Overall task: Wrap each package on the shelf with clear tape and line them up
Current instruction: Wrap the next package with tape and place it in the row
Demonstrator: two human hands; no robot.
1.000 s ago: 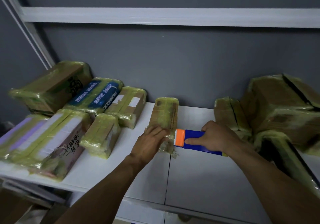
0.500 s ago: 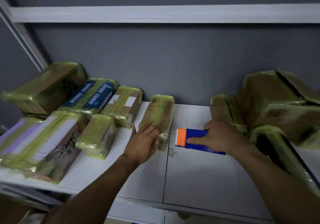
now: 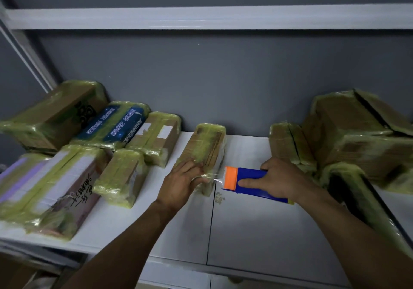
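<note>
A long narrow cardboard package (image 3: 206, 144) wrapped in yellowish clear tape lies on the white shelf (image 3: 257, 226), pointing toward the back wall. My left hand (image 3: 182, 182) rests flat on its near end, fingers straight. Just to the right, my right hand (image 3: 279, 180) grips a blue tape dispenser (image 3: 252, 182) with an orange cutter end. A short strip of clear tape (image 3: 218, 178) runs from the cutter to the package's near corner.
Several taped packages crowd the shelf's left side, among them a blue-printed one (image 3: 116, 125) and a white and purple box (image 3: 51, 186). A big taped carton (image 3: 362, 132) and smaller parcels (image 3: 288, 143) sit at the right. A grey wall stands behind.
The package has slid slightly left under my left hand, which moved from its side onto its near end. The dispenser stays close to its corner, with tape still stretched across.
</note>
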